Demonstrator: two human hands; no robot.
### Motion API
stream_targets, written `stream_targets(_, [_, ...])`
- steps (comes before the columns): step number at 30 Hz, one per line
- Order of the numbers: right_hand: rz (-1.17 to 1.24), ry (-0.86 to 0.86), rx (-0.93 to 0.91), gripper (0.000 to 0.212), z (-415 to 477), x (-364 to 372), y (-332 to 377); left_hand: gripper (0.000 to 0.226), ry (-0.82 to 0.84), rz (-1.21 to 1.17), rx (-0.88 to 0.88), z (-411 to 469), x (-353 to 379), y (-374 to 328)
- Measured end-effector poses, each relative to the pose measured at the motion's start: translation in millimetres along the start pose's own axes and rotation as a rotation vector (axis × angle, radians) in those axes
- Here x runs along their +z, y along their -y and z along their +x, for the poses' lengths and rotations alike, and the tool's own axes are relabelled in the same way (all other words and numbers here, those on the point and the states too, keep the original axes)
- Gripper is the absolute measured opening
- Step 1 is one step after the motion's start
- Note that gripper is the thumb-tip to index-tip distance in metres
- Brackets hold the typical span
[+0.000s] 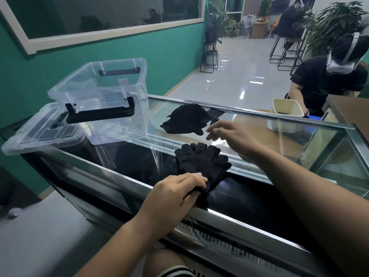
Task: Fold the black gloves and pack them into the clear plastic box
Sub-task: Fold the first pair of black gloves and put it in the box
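Clear box (103, 100) at worktop's (249, 111) left edge, glove pile (187, 119) beyond; left hand (179, 194) clamped on near gloves (201, 162) (right hand (229, 134) loose-fingered, empty).

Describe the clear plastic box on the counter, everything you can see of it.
The clear plastic box is a see-through rectangular tub with rounded corners. It is open at the top and holds no gloves. One black clip handle hangs on its near wall, and another is on the far wall. It stands at the left end of the glass-topped counter, and its left side seems to rest on the clear plastic lid. The loose pile of black gloves lies to its right, apart from it.
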State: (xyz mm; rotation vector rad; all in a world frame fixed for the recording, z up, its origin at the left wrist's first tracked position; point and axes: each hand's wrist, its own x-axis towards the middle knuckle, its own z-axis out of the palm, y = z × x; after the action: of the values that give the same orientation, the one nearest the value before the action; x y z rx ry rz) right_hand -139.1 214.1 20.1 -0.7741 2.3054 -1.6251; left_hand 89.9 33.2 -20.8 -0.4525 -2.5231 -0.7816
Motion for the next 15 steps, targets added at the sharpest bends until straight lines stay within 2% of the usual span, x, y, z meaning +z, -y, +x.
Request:
stream_targets(5, [-0.102, 0.093, -0.016, 0.015, -6.0, 4.0, 4.4, 0.017, -0.014, 0.002, 0.005, 2.0, -2.8, -3.6])
stream_targets(13, [0.013, 0.125, -0.049, 0.019, -2.6, -6.1, 1.0, 0.014, -0.18, 0.15, 0.052, 16.8, -8.6, -6.6])
stream_targets(15, [-0.04, 0.124, -0.078, 0.017, -1.3, -10.5, 2.3, 0.016, -0.201, 0.161, 0.065, 18.3, -6.9, -8.0])
